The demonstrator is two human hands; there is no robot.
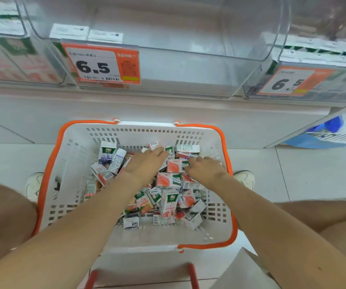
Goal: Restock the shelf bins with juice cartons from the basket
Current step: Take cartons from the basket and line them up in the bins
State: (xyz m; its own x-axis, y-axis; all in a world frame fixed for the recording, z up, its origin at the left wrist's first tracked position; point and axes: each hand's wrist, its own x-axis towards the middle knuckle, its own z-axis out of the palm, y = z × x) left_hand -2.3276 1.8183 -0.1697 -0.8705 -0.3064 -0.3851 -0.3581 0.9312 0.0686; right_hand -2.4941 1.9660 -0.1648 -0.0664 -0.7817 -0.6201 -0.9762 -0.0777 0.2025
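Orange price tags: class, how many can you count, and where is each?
2. One orange price tag is on the middle bin, left end; the other on the right bin. The left bin is partly cut off, so another may be hidden.

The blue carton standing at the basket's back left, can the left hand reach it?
Probably yes. The left hand is already inside the basket, just beside that carton, which stands uncovered.

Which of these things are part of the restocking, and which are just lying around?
Part of the job: basket, juice cartons, clear shelf bin, left hand, right hand.
Just there: price tag, blue pack, grey sheet.
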